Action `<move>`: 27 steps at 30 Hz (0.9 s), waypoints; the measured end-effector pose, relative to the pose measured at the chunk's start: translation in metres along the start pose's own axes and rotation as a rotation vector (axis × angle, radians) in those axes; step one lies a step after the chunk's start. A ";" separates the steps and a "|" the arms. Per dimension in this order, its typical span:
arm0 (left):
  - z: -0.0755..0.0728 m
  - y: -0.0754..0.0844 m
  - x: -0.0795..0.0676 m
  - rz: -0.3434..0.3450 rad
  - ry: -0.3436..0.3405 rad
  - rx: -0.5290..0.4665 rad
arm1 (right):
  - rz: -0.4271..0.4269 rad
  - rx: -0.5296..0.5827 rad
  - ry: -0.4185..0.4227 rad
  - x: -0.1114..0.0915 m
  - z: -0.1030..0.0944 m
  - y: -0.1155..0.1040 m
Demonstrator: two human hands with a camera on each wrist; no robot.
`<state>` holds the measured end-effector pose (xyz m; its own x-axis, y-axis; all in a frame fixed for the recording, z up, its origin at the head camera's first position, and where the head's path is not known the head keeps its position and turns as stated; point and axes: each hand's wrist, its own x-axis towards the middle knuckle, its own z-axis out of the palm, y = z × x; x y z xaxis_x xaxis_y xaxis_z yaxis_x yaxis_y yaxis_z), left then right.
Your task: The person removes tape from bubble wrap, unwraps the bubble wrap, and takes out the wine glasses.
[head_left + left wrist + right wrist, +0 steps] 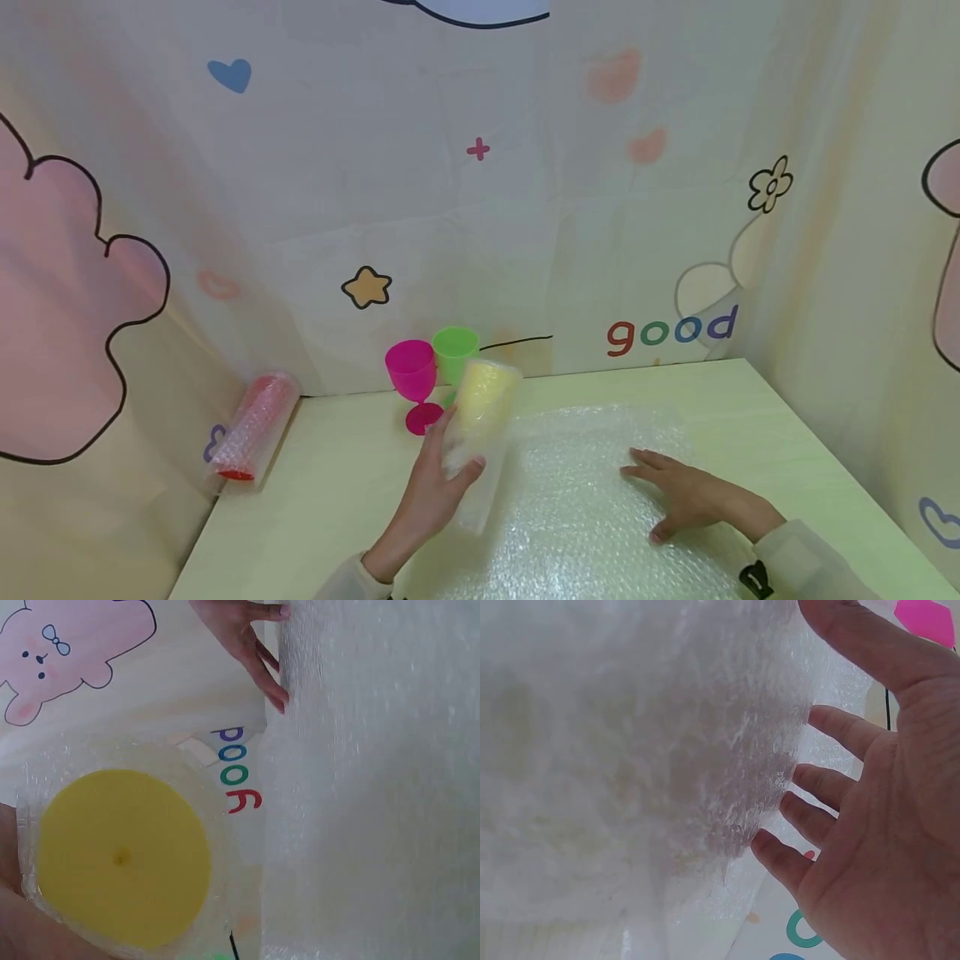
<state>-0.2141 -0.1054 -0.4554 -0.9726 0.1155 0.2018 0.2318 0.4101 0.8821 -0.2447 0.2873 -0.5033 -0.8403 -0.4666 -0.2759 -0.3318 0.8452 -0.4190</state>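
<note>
My left hand (433,492) grips a yellow cup wrapped in bubble wrap (483,402), tilted above the table's middle. In the left wrist view, the round yellow end of the wrapped cup (124,859) faces the camera through clear layers. A large sheet of bubble wrap (558,492) lies flat beneath and to the right. Over that sheet, my right hand (693,497) has its fingers spread. The right wrist view has this hand's fingertips (769,844) right at the bubble wrap (667,765), palm toward the camera.
A magenta goblet (411,371) and a green goblet (456,354) stand at the table's back edge. Another bubble-wrapped bundle, red inside (257,425), lies at the left edge. Behind the pale table (300,533) hangs a printed cloth backdrop (420,183).
</note>
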 end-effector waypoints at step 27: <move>0.082 0.012 -0.001 -0.343 -0.075 -0.309 | 0.000 -0.010 -0.008 0.001 -0.001 -0.001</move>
<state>-0.2092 -0.0265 -0.4795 -0.9854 0.0897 -0.1448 -0.1305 0.1487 0.9802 -0.2458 0.2868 -0.5023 -0.8370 -0.4683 -0.2831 -0.3357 0.8480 -0.4102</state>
